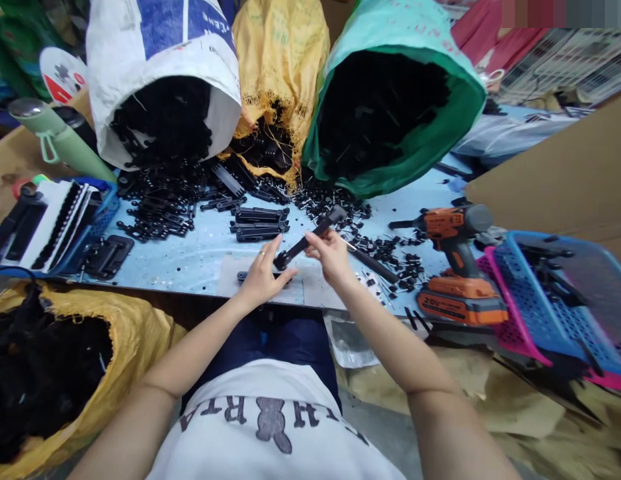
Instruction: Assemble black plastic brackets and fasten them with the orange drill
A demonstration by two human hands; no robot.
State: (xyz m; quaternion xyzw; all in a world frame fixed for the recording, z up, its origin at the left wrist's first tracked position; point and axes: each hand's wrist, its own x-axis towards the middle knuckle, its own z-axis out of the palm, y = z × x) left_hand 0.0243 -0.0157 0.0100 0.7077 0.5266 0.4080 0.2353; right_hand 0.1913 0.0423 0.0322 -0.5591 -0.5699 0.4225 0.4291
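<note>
My right hand (331, 257) pinches a dark bar-shaped part (310, 241) with a blocky upper end, holding it tilted above the table's front edge. Around the bar's lower end, the thumb and forefinger of my left hand (263, 275) are spread apart; whether they touch it I cannot tell. Partly hidden under that hand, a small black piece (243, 277) lies on a pale mat (310, 287). Just behind are several black folded parts (260, 223) in a stack. Right of my right hand rests a black rod (374, 265) among loose screws and small black pieces (407, 270).
An orange cordless drill (453, 267) stands at right, near a blue basket (585, 293). Open white (165, 57), yellow (283, 53) and green (400, 33) sacks spill black parts (160, 207) at the back. Left are a blue basket (107, 207), a green bottle (65, 140) and another yellow sack (140, 327).
</note>
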